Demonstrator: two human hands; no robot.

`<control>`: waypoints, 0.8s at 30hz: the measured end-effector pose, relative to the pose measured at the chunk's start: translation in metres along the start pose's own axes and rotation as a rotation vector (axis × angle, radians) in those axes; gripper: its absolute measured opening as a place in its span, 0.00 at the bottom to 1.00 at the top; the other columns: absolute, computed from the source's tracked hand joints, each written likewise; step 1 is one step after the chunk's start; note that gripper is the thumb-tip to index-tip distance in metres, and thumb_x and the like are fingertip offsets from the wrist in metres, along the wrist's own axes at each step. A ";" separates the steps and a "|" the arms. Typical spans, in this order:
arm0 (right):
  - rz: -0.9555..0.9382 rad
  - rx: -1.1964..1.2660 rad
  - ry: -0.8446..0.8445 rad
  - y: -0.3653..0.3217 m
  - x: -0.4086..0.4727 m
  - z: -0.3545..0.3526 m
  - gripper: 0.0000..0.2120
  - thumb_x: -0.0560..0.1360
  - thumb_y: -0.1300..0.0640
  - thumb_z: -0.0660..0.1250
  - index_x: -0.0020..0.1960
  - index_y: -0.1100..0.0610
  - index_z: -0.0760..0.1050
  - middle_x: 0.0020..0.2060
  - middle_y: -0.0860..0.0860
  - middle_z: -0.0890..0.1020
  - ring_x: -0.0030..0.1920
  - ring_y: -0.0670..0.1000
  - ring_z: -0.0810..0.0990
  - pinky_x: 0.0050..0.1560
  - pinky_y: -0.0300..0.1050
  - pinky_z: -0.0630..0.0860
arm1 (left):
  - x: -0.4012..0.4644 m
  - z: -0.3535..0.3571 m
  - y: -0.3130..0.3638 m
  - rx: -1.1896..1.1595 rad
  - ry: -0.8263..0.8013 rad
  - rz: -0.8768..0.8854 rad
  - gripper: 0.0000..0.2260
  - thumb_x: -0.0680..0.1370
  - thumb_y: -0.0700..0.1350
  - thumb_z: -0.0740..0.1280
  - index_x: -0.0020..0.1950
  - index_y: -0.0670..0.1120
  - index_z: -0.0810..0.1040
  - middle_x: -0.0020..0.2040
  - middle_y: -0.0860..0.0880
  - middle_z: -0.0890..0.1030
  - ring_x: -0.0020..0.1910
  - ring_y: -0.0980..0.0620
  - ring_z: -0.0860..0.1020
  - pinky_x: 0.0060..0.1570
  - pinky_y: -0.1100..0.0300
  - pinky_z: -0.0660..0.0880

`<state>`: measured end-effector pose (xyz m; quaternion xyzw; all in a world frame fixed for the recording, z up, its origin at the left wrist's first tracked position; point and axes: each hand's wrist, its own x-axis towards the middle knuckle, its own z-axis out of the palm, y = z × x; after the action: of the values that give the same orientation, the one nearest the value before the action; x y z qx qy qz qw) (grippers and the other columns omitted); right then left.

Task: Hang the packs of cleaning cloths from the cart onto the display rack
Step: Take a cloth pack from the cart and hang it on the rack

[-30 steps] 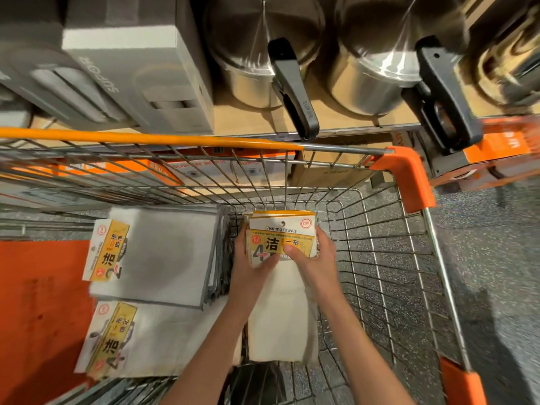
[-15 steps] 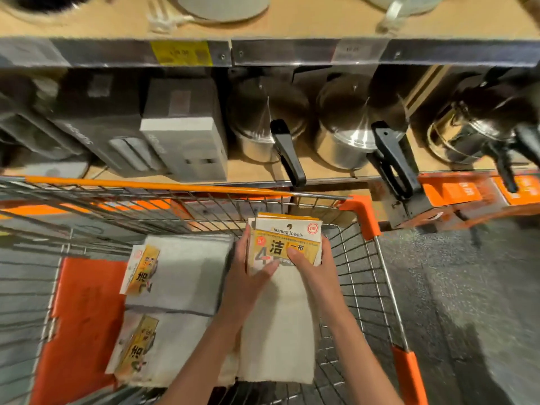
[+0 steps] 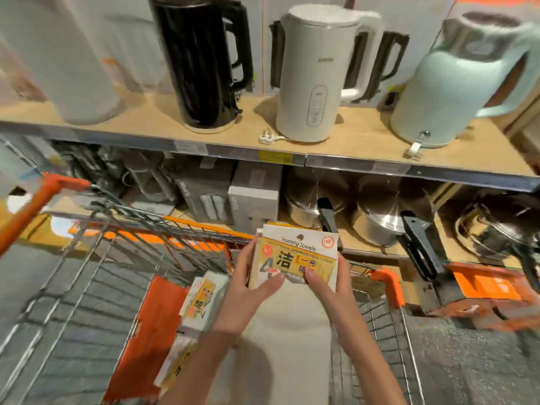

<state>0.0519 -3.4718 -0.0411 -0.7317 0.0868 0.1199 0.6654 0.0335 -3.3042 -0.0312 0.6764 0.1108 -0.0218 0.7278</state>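
cleaning cloth packs [image 3: 295, 258] are held above the cart [image 3: 187, 238], left hand [image 3: 248, 283] and right hand [image 3: 327, 285] pinching the stiff card header; cloth below hangs soft and light, so the header seems the best hold.

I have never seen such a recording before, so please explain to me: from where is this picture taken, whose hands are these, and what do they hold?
There is no machine here. A person wears one wide-angle camera on the head, which looks forward and down, so you see that person's own two bare arms. The left hand and the right hand together grip a pack of cleaning cloths by its yellow label card, while the pale cloth hangs down below it. Under the hands stands a wire shopping cart with orange trim; more packs lie inside it. Behind is a store shelf with a black kettle, a white kettle and a pale green kettle. A display rack is not visible.
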 end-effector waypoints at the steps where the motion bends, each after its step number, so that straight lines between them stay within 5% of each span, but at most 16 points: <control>1: -0.008 0.041 -0.023 -0.010 0.001 0.005 0.40 0.58 0.32 0.74 0.67 0.35 0.62 0.65 0.45 0.72 0.63 0.47 0.74 0.64 0.57 0.71 | -0.001 -0.004 0.011 0.004 -0.002 0.033 0.30 0.71 0.46 0.74 0.65 0.67 0.64 0.64 0.64 0.74 0.60 0.71 0.73 0.57 0.71 0.71; 4: -0.024 0.116 -0.086 -0.029 -0.001 0.023 0.36 0.62 0.41 0.73 0.67 0.37 0.62 0.61 0.47 0.77 0.59 0.50 0.79 0.61 0.58 0.74 | -0.013 -0.019 0.027 0.042 -0.046 0.089 0.33 0.76 0.47 0.70 0.68 0.70 0.52 0.65 0.71 0.67 0.60 0.78 0.68 0.53 0.80 0.66; 8: -0.041 0.112 -0.167 -0.051 -0.012 0.048 0.29 0.66 0.47 0.72 0.62 0.32 0.64 0.54 0.43 0.81 0.55 0.48 0.81 0.58 0.55 0.76 | -0.052 -0.047 0.028 0.026 -0.066 0.092 0.34 0.73 0.57 0.66 0.67 0.80 0.48 0.73 0.67 0.64 0.72 0.62 0.65 0.70 0.56 0.65; 10: -0.063 0.072 -0.225 -0.061 -0.021 0.064 0.31 0.66 0.47 0.71 0.65 0.35 0.63 0.55 0.41 0.80 0.56 0.46 0.79 0.60 0.51 0.75 | -0.072 -0.061 0.030 0.009 -0.030 0.082 0.32 0.73 0.58 0.65 0.69 0.78 0.50 0.76 0.63 0.59 0.74 0.56 0.62 0.73 0.44 0.61; 14: -0.088 0.027 -0.328 -0.072 -0.047 0.097 0.29 0.66 0.44 0.70 0.64 0.33 0.63 0.59 0.43 0.78 0.59 0.47 0.78 0.62 0.51 0.73 | -0.105 -0.089 0.028 0.021 0.104 0.105 0.21 0.73 0.58 0.64 0.66 0.66 0.69 0.70 0.61 0.70 0.71 0.50 0.68 0.70 0.40 0.64; 17: -0.113 -0.009 -0.370 -0.078 -0.073 0.123 0.30 0.66 0.45 0.69 0.66 0.36 0.63 0.59 0.44 0.79 0.57 0.46 0.79 0.59 0.49 0.75 | -0.132 -0.113 0.032 0.029 0.219 0.100 0.17 0.73 0.58 0.66 0.61 0.63 0.72 0.66 0.50 0.73 0.65 0.45 0.73 0.64 0.36 0.68; 21: -0.120 -0.021 -0.432 -0.082 -0.111 0.171 0.29 0.70 0.48 0.69 0.68 0.38 0.62 0.62 0.43 0.75 0.61 0.45 0.76 0.55 0.41 0.76 | -0.178 -0.154 0.041 -0.032 0.298 0.127 0.16 0.73 0.49 0.67 0.60 0.56 0.70 0.57 0.62 0.77 0.53 0.62 0.78 0.49 0.63 0.77; 24: -0.124 -0.049 -0.509 -0.077 -0.148 0.216 0.31 0.71 0.48 0.69 0.70 0.41 0.61 0.65 0.44 0.73 0.62 0.45 0.74 0.46 0.32 0.75 | -0.225 -0.193 0.040 -0.074 0.395 0.136 0.18 0.72 0.45 0.68 0.61 0.55 0.70 0.57 0.61 0.76 0.49 0.66 0.78 0.44 0.71 0.74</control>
<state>-0.0801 -3.2543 0.0568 -0.6977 -0.1316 0.2611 0.6540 -0.2035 -3.1362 0.0395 0.6461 0.2063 0.1646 0.7162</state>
